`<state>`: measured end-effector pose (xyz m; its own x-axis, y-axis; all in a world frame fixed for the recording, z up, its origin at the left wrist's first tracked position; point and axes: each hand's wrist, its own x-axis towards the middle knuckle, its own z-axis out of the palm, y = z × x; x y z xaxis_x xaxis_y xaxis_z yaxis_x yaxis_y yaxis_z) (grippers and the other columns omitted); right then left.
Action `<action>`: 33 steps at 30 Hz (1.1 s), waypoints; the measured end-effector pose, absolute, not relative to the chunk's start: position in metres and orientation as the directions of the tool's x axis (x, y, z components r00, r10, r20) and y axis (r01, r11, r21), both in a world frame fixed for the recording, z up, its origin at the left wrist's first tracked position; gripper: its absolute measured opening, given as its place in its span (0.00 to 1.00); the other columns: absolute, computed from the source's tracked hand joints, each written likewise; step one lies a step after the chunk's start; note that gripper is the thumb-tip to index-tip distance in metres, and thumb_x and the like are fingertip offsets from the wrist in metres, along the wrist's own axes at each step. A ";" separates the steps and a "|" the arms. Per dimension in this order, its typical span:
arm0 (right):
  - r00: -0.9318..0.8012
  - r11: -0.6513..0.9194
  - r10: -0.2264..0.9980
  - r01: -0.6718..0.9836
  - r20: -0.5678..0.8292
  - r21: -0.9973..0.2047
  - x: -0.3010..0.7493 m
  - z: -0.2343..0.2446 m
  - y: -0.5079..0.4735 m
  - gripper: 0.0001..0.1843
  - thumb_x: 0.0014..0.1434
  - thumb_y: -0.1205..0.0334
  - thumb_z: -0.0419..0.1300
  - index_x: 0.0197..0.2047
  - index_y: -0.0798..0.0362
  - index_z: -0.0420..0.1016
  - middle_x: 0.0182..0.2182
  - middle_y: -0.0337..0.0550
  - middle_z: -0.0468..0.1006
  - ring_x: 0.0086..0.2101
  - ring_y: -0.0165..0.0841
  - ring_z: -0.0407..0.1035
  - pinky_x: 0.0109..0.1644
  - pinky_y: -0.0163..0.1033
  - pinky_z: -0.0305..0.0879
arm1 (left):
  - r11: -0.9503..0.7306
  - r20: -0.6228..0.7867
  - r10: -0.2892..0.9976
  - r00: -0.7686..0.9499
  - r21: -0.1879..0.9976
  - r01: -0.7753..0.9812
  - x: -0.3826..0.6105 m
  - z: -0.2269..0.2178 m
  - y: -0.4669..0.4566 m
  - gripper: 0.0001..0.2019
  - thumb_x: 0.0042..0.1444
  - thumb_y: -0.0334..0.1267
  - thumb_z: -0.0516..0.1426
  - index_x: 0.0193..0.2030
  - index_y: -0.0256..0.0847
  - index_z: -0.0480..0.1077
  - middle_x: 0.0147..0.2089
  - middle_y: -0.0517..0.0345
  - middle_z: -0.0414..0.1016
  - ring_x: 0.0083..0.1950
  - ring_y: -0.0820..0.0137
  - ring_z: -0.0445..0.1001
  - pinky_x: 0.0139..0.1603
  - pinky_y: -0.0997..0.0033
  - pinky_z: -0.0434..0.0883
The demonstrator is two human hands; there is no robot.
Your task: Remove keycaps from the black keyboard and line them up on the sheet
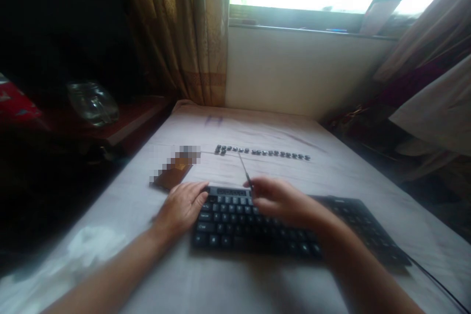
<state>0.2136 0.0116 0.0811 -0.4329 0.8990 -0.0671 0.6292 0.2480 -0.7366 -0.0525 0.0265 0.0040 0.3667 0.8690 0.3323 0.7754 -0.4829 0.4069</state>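
Observation:
A black keyboard [235, 223] lies on the pale cloth-covered table [279, 132]. My left hand [182, 206] rests on the keyboard's left end, fingers curled over its top corner. Over the upper key rows, my right hand [281, 201] pinches a thin pointed tool [245, 172], whose tip sticks up and away from me. Its top row looks empty of keys. Beyond the keyboard, a row of several loose black keycaps [263, 152] lies on the cloth.
A brown flat object [172, 176], partly blurred out, lies left of the keyboard. A glass jar [93, 103] stands on a dark side table at left. Curtains and a bright window are behind. A cable [437, 282] runs off the keyboard's right end.

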 end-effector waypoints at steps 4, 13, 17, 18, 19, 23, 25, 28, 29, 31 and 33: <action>-0.399 0.096 0.914 0.380 -0.069 -0.920 0.203 0.093 0.031 0.09 0.50 0.70 0.55 0.37 0.55 0.70 0.28 0.39 0.75 0.26 0.27 0.69 0.30 0.32 0.67 | -0.491 0.335 0.863 0.377 0.387 0.781 -0.052 0.005 0.025 0.21 0.65 0.46 0.43 0.54 0.41 0.70 0.53 0.51 0.77 0.55 0.61 0.72 0.57 0.54 0.65; -0.437 0.006 0.896 0.190 -0.079 -0.982 0.166 0.070 0.053 0.02 0.52 0.66 0.58 0.28 0.53 0.68 0.22 0.34 0.69 0.24 0.25 0.64 0.31 0.33 0.63 | -0.505 0.365 0.846 0.389 0.314 0.804 -0.050 0.007 0.022 0.20 0.66 0.42 0.42 0.54 0.39 0.70 0.52 0.51 0.77 0.54 0.63 0.73 0.56 0.54 0.68; -0.487 0.037 0.868 0.253 -0.094 -0.967 0.166 0.055 0.053 0.02 0.53 0.67 0.59 0.28 0.54 0.69 0.23 0.34 0.70 0.25 0.26 0.64 0.32 0.33 0.62 | -0.498 0.383 0.843 0.377 0.291 0.817 -0.051 0.004 0.021 0.21 0.66 0.41 0.42 0.54 0.36 0.69 0.51 0.48 0.78 0.53 0.62 0.73 0.56 0.53 0.69; -0.486 0.056 0.870 0.271 -0.086 -0.961 0.167 0.053 0.053 0.02 0.53 0.66 0.59 0.29 0.54 0.70 0.24 0.34 0.70 0.26 0.26 0.64 0.32 0.33 0.62 | -0.497 0.383 0.843 0.377 0.291 0.817 -0.051 0.004 0.021 0.21 0.66 0.41 0.42 0.54 0.36 0.69 0.51 0.48 0.78 0.53 0.62 0.73 0.56 0.53 0.69; -0.486 0.080 0.871 0.289 -0.074 -0.954 0.167 0.052 0.053 0.02 0.54 0.65 0.59 0.30 0.54 0.70 0.24 0.34 0.71 0.26 0.27 0.64 0.33 0.33 0.62 | -0.497 0.383 0.844 0.376 0.293 0.817 -0.051 0.004 0.021 0.21 0.66 0.41 0.41 0.54 0.36 0.69 0.51 0.48 0.78 0.53 0.62 0.73 0.56 0.53 0.69; -0.491 0.213 0.871 0.367 0.006 -0.906 0.164 0.050 0.054 0.02 0.55 0.66 0.59 0.31 0.54 0.71 0.25 0.36 0.73 0.28 0.29 0.67 0.34 0.34 0.63 | -0.503 0.382 0.841 0.382 0.298 0.811 -0.052 0.006 0.021 0.21 0.66 0.42 0.42 0.54 0.36 0.70 0.51 0.49 0.78 0.54 0.61 0.73 0.56 0.52 0.69; -0.487 0.301 0.871 0.426 0.065 -0.853 0.162 0.049 0.052 0.03 0.56 0.68 0.58 0.31 0.54 0.72 0.25 0.36 0.73 0.29 0.29 0.67 0.34 0.34 0.63 | -0.508 0.378 0.840 0.389 0.296 0.809 -0.052 0.007 0.021 0.20 0.66 0.41 0.42 0.54 0.36 0.69 0.51 0.49 0.78 0.54 0.62 0.73 0.56 0.52 0.69; -0.496 0.439 0.853 0.511 0.163 -0.739 0.159 0.048 0.049 0.04 0.56 0.69 0.59 0.30 0.54 0.72 0.26 0.39 0.74 0.29 0.29 0.68 0.35 0.34 0.63 | -0.509 0.373 0.839 0.395 0.288 0.811 -0.051 0.007 0.020 0.20 0.66 0.40 0.42 0.54 0.36 0.69 0.51 0.48 0.78 0.54 0.62 0.73 0.56 0.52 0.69; -0.509 0.478 0.839 0.524 0.191 -0.705 0.158 0.047 0.047 0.04 0.57 0.69 0.58 0.30 0.55 0.71 0.27 0.40 0.74 0.29 0.30 0.68 0.35 0.34 0.63 | -0.510 0.371 0.840 0.397 0.285 0.812 -0.051 0.007 0.020 0.20 0.66 0.40 0.42 0.54 0.35 0.70 0.51 0.48 0.78 0.54 0.62 0.73 0.56 0.52 0.69; -0.542 0.539 0.809 0.533 0.227 -0.652 0.156 0.045 0.044 0.06 0.59 0.68 0.57 0.30 0.55 0.71 0.29 0.42 0.74 0.30 0.30 0.68 0.35 0.33 0.64 | -0.508 0.368 0.840 0.398 0.280 0.814 -0.051 0.008 0.020 0.20 0.66 0.40 0.42 0.54 0.35 0.69 0.52 0.48 0.78 0.54 0.62 0.73 0.56 0.52 0.69; -0.569 0.578 0.785 0.531 0.245 -0.619 0.156 0.043 0.042 0.07 0.60 0.68 0.56 0.30 0.55 0.70 0.31 0.44 0.75 0.31 0.30 0.69 0.36 0.33 0.65 | -0.508 0.362 0.842 0.401 0.277 0.816 -0.051 0.008 0.020 0.20 0.66 0.40 0.42 0.54 0.36 0.69 0.52 0.49 0.77 0.54 0.62 0.73 0.56 0.52 0.69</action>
